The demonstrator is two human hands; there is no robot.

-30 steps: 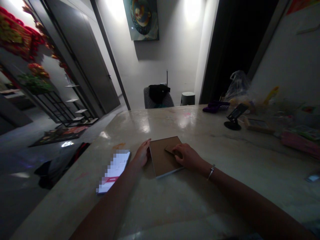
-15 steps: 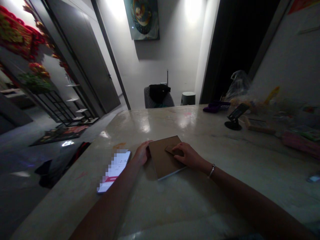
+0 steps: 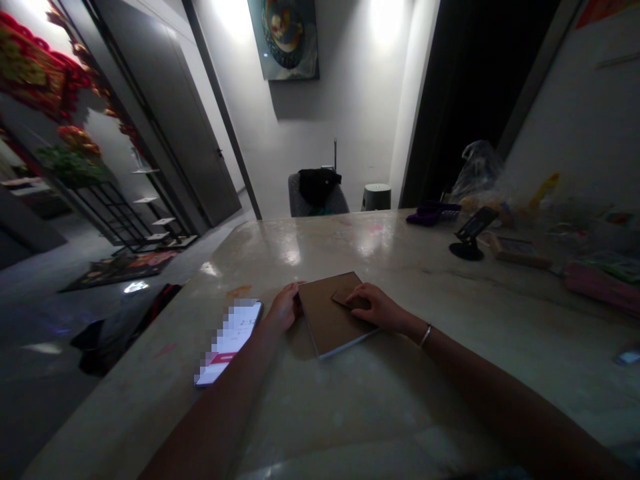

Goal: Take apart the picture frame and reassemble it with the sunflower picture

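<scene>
A pale polished stone counter [image 3: 270, 260] runs toward a grey chair [image 3: 323, 203] draped with a black garment [image 3: 319, 185] at the far end. A flat brown-covered book [image 3: 325, 320] lies near the counter's near edge, with a smaller brown card [image 3: 346, 299] on top of it. The left hand [image 3: 285, 308] sits curled against the book's left edge, and the right hand [image 3: 375, 308], a bracelet [image 3: 425, 335] at its wrist, rests its fingers on the card; whether either hand grips cannot be told. A lit phone [image 3: 227, 343] lies just beside the left forearm [image 3: 215, 413]. A phone stand [image 3: 467, 237], a purple object [image 3: 433, 213] and a plastic bag [image 3: 477, 170] stand well to the right.
</scene>
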